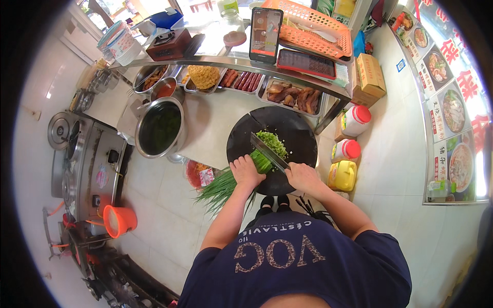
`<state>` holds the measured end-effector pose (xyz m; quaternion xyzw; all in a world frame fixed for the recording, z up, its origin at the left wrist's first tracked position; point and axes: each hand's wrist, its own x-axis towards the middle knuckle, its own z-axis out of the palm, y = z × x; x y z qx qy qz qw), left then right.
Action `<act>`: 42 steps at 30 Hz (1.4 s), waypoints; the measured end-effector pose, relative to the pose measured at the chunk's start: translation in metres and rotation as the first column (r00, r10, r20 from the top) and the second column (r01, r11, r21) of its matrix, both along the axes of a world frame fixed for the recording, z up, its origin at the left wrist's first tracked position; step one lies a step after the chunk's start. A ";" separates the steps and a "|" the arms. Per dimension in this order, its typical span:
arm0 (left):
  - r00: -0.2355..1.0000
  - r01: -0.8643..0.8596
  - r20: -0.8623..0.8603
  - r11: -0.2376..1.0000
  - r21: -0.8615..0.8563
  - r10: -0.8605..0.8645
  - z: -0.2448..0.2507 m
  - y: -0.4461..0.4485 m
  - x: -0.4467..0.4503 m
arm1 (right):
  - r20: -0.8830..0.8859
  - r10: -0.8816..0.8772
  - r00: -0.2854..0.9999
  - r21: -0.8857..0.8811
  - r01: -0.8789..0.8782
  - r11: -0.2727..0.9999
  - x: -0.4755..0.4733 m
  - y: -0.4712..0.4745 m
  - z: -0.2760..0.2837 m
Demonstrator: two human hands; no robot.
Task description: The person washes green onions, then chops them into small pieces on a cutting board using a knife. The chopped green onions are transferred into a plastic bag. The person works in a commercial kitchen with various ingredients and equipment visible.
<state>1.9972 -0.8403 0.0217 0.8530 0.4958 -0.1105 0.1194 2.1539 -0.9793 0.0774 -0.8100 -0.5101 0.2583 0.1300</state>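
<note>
My left hand (245,172) presses down on a bunch of green onions (221,189) whose long leaves trail off the board to the lower left. In my right hand (304,176) is the handle of a cleaver (268,151), its blade slanting across the cut end of the bunch. Finely chopped green onion (272,142) lies heaped just beyond the blade. All this rests on a round black chopping board (298,133). Where the blade's edge meets the stalks is hard to make out.
Left of the board stands a deep steel pot (160,127) of dark green contents. Metal trays of cooked meat (294,97) and sausages (248,81) line the back, below a steel shelf (215,61) bearing a phone (265,34). Red-lidded tubs (355,120) and a yellow jug (342,175) stand right.
</note>
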 end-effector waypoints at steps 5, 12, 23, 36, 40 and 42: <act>0.999 0.017 -0.034 0.999 0.040 -0.015 -0.004 -0.004 0.006 | -0.066 0.061 0.996 -0.091 -0.067 0.994 0.012 0.008 0.012; 0.998 0.044 -0.050 0.998 0.034 -0.042 -0.011 -0.002 0.006 | -0.117 0.019 0.993 -0.123 -0.034 0.992 -0.007 0.056 -0.024; 0.999 0.022 0.047 0.996 0.087 -0.026 -0.008 -0.006 -0.001 | -0.024 -0.040 0.999 0.015 0.040 0.999 -0.004 0.019 -0.011; 1.000 0.020 0.022 0.999 0.029 -0.020 -0.011 -0.004 0.004 | -0.169 0.006 0.986 -0.213 -0.042 0.976 -0.012 0.055 -0.025; 1.000 0.016 0.026 0.999 0.043 -0.017 -0.011 -0.004 0.002 | -0.043 -0.028 0.999 0.060 0.031 0.998 -0.027 0.059 -0.046; 0.999 0.025 0.023 0.999 0.046 -0.026 -0.010 -0.003 0.002 | -0.037 -0.065 0.997 0.088 0.068 0.994 -0.021 0.053 -0.041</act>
